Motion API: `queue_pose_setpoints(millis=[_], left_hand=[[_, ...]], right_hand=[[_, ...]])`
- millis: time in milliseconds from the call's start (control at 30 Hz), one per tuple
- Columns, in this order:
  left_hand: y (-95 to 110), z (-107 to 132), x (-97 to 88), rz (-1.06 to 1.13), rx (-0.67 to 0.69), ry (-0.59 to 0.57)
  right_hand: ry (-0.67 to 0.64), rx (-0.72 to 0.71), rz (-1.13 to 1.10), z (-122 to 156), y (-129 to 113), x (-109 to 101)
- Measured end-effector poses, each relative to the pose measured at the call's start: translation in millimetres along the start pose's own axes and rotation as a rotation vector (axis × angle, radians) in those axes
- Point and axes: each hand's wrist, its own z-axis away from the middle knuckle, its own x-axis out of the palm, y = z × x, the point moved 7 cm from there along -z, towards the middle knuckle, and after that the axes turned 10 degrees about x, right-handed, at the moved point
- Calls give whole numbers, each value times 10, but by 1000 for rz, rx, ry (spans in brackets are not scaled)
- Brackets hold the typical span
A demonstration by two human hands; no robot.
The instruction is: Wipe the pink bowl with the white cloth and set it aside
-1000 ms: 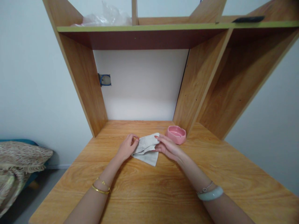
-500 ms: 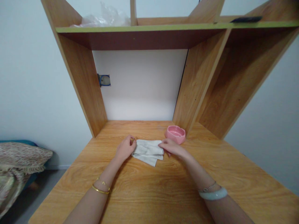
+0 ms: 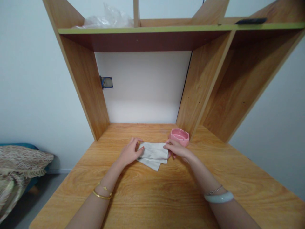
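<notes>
A folded whitish-grey cloth [image 3: 153, 151] lies on the wooden desk, with a lower layer sticking out askew toward me. At its left end is my left hand [image 3: 130, 152], thumb and fingers spread apart, the thumb tip resting on or right by the cloth's edge. My right hand [image 3: 178, 149] pinches the cloth's upper right edge between thumb and fingers. Just behind that hand stands a pink ashtray [image 3: 179, 136], its front left side partly covered by my fingers.
Wooden side panels [image 3: 81, 79] and a shelf [image 3: 143, 31] frame the desk [image 3: 152, 194]. Clear plastic bags [image 3: 107, 19] and a dark flat object [image 3: 251, 21] lie up there. An opened socket box [image 3: 107, 82] is in the back wall. Patterned fabric [image 3: 23, 159] lies at left.
My left thumb and fingers have spread apart, coming off their closed grip on the cloth's left end. The cloth and my right hand have shifted slightly right.
</notes>
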Motion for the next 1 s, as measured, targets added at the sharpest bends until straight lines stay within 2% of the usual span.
queue_pose_setpoints(millis=[67, 267, 400, 500, 633, 733, 833, 1000], left_hand=[[92, -2, 16, 11, 52, -28], [253, 9, 67, -36, 108, -75], [275, 0, 82, -58, 163, -71], [230, -10, 93, -133, 150, -67], [125, -15, 87, -193, 80, -39], [17, -9, 91, -144, 0, -6], [-132, 2, 129, 12, -118, 42], [-414, 35, 219, 416, -351, 207]], right_hand=[[-39, 0, -150, 26, -30, 20], [-284, -65, -597, 42, -149, 158], [-332, -64, -753, 23, -158, 177], [-367, -69, -818, 15, -162, 189], [-416, -65, -877, 40, -193, 214], [-460, -51, -897, 85, -228, 245], [-489, -68, -894, 120, -263, 263], [-457, -86, -818, 109, -242, 270]])
